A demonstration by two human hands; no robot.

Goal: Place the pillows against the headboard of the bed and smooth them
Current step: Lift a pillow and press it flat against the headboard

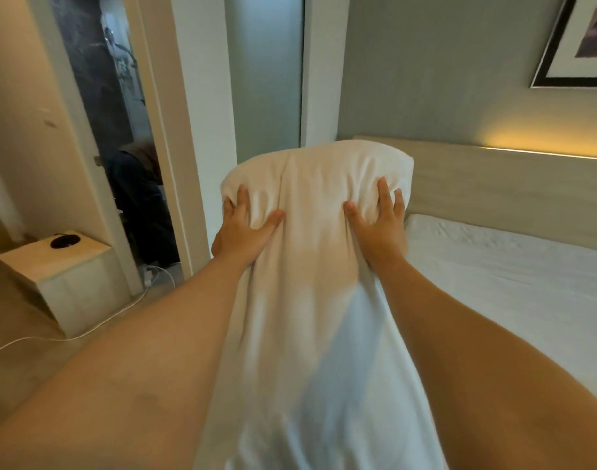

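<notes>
A long white pillow (310,266) stretches from the bottom of the view up to its far end in front of the left end of the pale wooden headboard (493,184). My left hand (244,228) grips its left side near the far end, fingers dug into the fabric. My right hand (378,222) grips the right side the same way. The pillow is held up in the air between my arms, above the left edge of the bed (510,266). Only this pillow is in view.
A white sheet covers the mattress to the right. A pale bedside cabinet (63,276) with a dark round object on top stands at the left, a white cable (87,330) trailing across the floor. Behind it is an open doorway (127,147). A framed picture (575,42) hangs above the headboard.
</notes>
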